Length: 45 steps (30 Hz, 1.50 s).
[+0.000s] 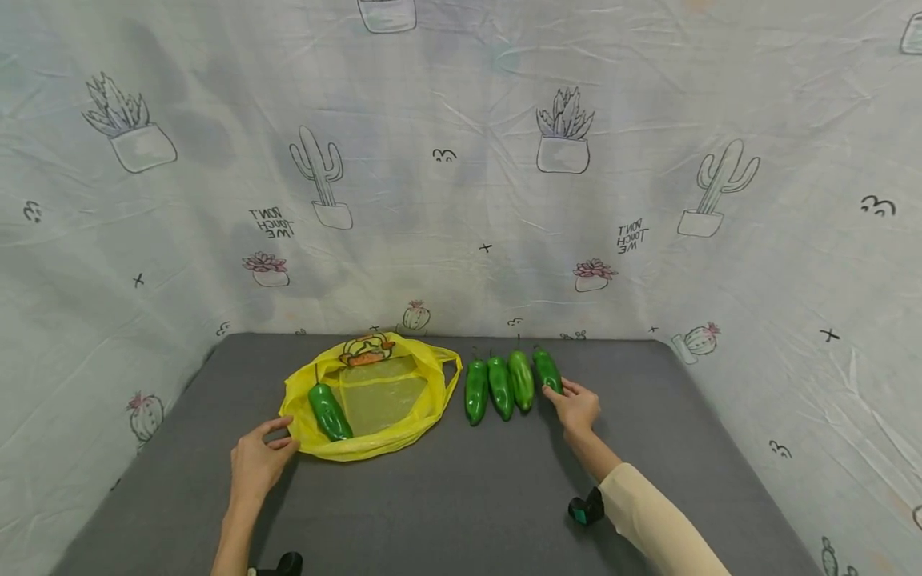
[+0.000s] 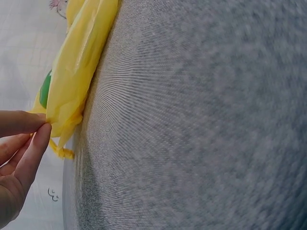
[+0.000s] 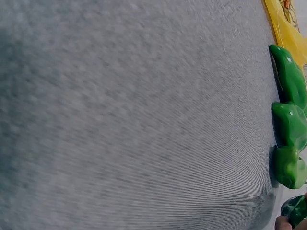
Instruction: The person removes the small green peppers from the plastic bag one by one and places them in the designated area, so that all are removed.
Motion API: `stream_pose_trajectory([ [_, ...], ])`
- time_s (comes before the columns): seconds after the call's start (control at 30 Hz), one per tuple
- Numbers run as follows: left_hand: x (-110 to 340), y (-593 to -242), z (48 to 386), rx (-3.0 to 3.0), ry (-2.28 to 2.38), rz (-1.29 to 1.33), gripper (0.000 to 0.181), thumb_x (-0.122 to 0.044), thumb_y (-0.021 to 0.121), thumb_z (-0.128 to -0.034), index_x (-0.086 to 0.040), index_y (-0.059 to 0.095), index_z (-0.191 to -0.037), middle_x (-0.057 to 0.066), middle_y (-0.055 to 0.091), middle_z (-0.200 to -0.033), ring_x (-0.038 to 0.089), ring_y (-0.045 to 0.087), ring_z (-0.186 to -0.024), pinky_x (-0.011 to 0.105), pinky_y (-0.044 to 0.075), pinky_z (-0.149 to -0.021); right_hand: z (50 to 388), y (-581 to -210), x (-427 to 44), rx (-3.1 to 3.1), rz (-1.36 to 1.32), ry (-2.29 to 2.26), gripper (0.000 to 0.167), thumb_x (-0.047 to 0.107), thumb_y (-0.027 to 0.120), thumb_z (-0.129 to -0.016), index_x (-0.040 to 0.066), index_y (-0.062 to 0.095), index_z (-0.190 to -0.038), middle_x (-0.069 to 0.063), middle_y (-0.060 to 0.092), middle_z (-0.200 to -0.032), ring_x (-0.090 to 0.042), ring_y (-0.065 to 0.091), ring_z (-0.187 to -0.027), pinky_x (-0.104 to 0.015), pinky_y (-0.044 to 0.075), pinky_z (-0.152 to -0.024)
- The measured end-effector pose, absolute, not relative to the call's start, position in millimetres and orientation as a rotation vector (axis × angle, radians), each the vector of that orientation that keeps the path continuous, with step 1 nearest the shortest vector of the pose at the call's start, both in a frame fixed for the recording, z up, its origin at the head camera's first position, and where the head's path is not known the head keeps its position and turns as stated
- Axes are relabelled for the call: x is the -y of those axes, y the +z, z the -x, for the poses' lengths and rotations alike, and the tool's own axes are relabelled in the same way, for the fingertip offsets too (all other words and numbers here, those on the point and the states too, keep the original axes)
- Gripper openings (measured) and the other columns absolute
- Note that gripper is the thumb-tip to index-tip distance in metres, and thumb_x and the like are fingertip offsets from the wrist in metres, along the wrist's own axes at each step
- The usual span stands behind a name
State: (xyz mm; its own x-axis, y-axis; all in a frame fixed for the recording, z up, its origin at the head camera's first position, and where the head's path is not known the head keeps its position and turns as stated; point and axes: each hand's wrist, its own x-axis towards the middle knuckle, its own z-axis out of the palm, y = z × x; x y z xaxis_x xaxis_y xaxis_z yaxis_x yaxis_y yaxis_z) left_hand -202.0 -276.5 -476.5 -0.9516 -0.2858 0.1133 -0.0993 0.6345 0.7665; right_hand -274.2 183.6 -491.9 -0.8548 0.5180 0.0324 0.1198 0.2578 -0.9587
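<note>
On the grey table lies a yellow plastic bag [image 1: 360,450], its mouth spread wide. My left hand [image 1: 261,460] pinches the bag's near left edge between thumb and finger, clearly seen in the left wrist view. One long green pepper [image 1: 329,414] lies inside the bag on the left, stem pointing away. To the bag's right, my right hand [image 1: 579,408] grips the near end of the rightmost green pepper [image 1: 546,368]. Three more green peppers [image 1: 500,388] lie side by side between bag and right hand. In the right wrist view the gripped pepper [image 3: 293,211] shows only partly, at the lower right corner.
A pale cloth with printed cacti [image 1: 461,200] hangs behind the table and along both sides. The grey table surface [image 1: 432,512] stretches in front of the bag and peppers. A bag handle loop [image 1: 452,372] sticks out toward the row of peppers.
</note>
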Motion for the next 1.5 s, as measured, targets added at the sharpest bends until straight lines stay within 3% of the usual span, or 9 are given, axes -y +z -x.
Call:
stream_pose_trajectory([
  [0.77,276,-475,200,2.599,-1.195,-0.305,0.039,-0.002,0.069,-0.0819,0.005,0.063,-0.12,0.026,0.07,-0.094,0.034,0.07,-0.081,0.022,0.047,-0.05,276,-489,-176,2.254,0.639,1.609,0.045,-0.005,0.072,-0.079,-0.014,0.058,-0.121,-0.033,0.06,-0.117,-0.042,0.06,-0.108,-0.048,0.049,-0.09],
  [0.8,276,-475,200,2.598,-1.193,-0.304,0.039,-0.002,0.069,-0.0819,0.006,0.063,-0.12,0.026,0.07,-0.094,0.035,0.07,-0.082,0.021,0.047,-0.051,277,-492,-176,2.24,0.632,1.581,0.045,-0.004,0.074,-0.077,-0.013,0.06,-0.118,-0.031,0.062,-0.114,-0.04,0.062,-0.104,-0.044,0.052,-0.086],
  [1.0,277,-478,201,2.589,-1.189,-0.307,0.039,-0.002,0.069,-0.0818,0.004,0.064,-0.12,0.027,0.069,-0.097,0.035,0.07,-0.084,0.022,0.047,-0.051,276,-492,-170,2.249,0.665,1.514,0.045,-0.003,0.076,-0.075,-0.011,0.062,-0.117,-0.029,0.063,-0.114,-0.039,0.06,-0.106,-0.045,0.049,-0.089],
  [1.1,277,-479,201,2.602,-1.193,-0.309,0.04,-0.003,0.069,-0.0824,0.004,0.063,-0.121,0.028,0.068,-0.101,0.036,0.07,-0.085,0.023,0.047,-0.05,273,-489,-167,2.278,0.682,1.52,0.045,-0.005,0.073,-0.078,-0.012,0.059,-0.121,-0.031,0.059,-0.119,-0.042,0.055,-0.111,-0.05,0.045,-0.093],
  [1.5,277,-478,203,2.635,-1.195,-0.297,0.041,-0.004,0.068,-0.0841,0.005,0.061,-0.123,0.031,0.064,-0.11,0.038,0.068,-0.09,0.024,0.05,-0.053,275,-487,-170,2.33,0.672,1.546,0.052,0.002,0.072,-0.082,-0.01,0.053,-0.129,-0.031,0.051,-0.131,-0.042,0.048,-0.123,-0.048,0.044,-0.097],
])
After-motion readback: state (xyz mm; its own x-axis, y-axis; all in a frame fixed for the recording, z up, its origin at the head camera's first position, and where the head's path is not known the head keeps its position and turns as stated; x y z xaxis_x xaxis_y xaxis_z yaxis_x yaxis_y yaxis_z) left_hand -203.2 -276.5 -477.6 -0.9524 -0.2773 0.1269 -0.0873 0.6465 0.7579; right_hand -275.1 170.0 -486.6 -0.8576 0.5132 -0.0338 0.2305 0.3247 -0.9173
